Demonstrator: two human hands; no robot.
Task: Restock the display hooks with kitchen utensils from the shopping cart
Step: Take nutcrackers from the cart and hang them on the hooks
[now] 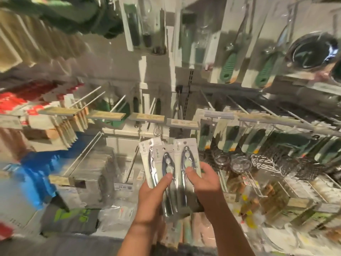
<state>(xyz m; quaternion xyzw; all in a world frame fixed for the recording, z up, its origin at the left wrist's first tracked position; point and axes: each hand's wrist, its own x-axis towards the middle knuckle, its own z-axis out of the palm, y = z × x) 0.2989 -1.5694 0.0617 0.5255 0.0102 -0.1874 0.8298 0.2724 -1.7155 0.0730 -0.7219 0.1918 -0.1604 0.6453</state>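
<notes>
Display hooks (118, 103) are mounted in rows across a white back wall (110, 71), each long metal prong carrying a price tag (146, 117) at its front end. Several prongs in the middle row are seen bare along their length. On the upper right, carded utensils with green handles (227, 68) are hung, and a steel ladle bowl (313, 52) is seen beside them. On the left, red and white packets (27, 106) are stacked on their hooks, with a blue pack (36, 174) below them. On the right of the middle row, dark green carded tools (258, 139) are hung, and wire strainers (239, 165) are seen beneath them. The picture is blurred towards the edges, so labels cannot be read.

Three carded nutcrackers (167, 163) are held fanned out in front of the middle row, below the price tags and clear of the prongs. Each card is white with a hang hole at the top and a steel cracker under clear film. The two left cards are gripped by the left hand (153, 196), with the thumb pressed on the front of the middle card and the fingers curled behind. The right card (186, 159) is pinched by the right hand (204, 182), thumb on the front face, fingers wrapped behind.
</notes>
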